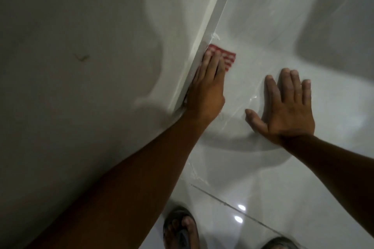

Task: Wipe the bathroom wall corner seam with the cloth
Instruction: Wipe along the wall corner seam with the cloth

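Note:
A red-and-white striped cloth (228, 58) lies flat on the glossy white tiled wall (303, 26), right beside the white corner seam strip (214, 16) that runs diagonally up the frame. My left hand (206, 91) presses on the cloth with its fingers stretched out, its edge touching the seam. Most of the cloth is hidden under the hand. My right hand (285, 111) rests flat on the tiled wall to the right, fingers spread, with nothing in it.
A plain matte wall (81, 46) with a small dark mark fills the left side. Below lies the shiny tiled floor (232, 208) with a grout line. My two sandalled feet (180, 228) stand near the bottom edge.

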The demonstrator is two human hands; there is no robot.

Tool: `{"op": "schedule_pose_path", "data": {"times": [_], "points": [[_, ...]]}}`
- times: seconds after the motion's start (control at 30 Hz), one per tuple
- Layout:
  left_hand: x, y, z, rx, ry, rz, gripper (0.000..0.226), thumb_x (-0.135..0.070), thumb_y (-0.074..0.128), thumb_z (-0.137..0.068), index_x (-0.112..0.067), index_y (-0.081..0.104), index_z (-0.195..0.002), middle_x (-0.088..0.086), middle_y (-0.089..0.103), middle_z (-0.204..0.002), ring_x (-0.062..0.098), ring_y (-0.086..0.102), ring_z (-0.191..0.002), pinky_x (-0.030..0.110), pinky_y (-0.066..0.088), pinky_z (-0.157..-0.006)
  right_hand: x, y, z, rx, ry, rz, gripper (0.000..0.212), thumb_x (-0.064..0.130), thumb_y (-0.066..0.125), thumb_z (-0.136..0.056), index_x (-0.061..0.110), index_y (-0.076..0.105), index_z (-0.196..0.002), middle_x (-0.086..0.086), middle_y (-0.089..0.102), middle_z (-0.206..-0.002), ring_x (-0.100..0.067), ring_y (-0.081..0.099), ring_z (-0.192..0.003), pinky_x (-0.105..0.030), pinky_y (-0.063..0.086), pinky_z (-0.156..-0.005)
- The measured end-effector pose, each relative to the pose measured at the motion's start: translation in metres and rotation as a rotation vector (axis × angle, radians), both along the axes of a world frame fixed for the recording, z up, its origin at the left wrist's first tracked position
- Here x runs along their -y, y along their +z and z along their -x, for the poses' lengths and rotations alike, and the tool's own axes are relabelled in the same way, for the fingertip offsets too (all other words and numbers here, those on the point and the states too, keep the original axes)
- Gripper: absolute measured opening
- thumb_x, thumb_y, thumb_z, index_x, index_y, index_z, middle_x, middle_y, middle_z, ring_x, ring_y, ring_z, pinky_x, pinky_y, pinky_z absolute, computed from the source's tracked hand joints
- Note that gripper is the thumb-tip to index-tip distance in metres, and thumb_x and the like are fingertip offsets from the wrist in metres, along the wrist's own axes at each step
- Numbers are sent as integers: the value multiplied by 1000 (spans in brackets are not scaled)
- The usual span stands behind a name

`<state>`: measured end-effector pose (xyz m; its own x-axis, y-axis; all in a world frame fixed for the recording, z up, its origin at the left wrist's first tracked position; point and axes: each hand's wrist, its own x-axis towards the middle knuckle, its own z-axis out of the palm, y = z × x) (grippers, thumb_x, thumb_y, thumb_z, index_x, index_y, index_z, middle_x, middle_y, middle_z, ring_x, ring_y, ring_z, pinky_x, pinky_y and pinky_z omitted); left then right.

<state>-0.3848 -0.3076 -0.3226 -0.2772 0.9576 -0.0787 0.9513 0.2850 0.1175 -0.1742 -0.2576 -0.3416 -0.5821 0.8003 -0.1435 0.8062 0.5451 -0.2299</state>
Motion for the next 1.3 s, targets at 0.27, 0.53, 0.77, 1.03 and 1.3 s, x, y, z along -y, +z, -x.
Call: {"op": "schedule_pose_path", "data": {"times": [0.27, 0.53, 0.77, 1.03, 1.3], "points": [[-12, -1, 1, 22, -29, 36, 81, -1, 66, -79, -1, 26, -150, 17, 25, -161, 36, 15, -150, 46, 20, -123, 1, 2, -1, -5, -1, 12, 100, 80, 30, -89, 11, 24, -161, -24, 12, -168, -37, 4, -157, -51, -5, -125], [-57, -4, 4, 31, -7, 3, 81, -9, 66, -84, -4, 22, -152, 17, 21, -162, 35, 12, -150, 45, 12, -121, 1, 1, -1, 0, 0, 19, 99, 79, 31, -88, 12, 23, -161, -23, 11, -168, -36, 3, -157, -53, -2, -125], [29, 0, -5, 59, 12, 19, 74, 5, 61, -81, -3, 31, -148, 17, 27, -160, 34, 16, -150, 45, 15, -123, 1, -4, -1, 6, -9, 17, 101, 80, 34, -87, 13, 23, -161, -22, 12, -168, -35, 3, -157, -53, 0, -126], [-84, 1, 10, 81, -26, 25, 76, -2, 57, -87, -4, 18, -153, 16, 12, -164, 33, 2, -152, 43, 9, -125, 1, -3, -2, -27, -14, 4, 99, 78, 35, -88, 12, 26, -160, -23, 16, -167, -36, 7, -157, -53, 1, -126], [-93, -4, 11, 51, -7, 10, 80, -10, 61, -87, -7, 17, -154, 15, 13, -164, 33, 4, -151, 41, 1, -119, 0, -2, -1, 1, -11, 12, 100, 78, 38, -87, 12, 26, -160, -23, 15, -168, -36, 6, -157, -53, 1, -126]]}}
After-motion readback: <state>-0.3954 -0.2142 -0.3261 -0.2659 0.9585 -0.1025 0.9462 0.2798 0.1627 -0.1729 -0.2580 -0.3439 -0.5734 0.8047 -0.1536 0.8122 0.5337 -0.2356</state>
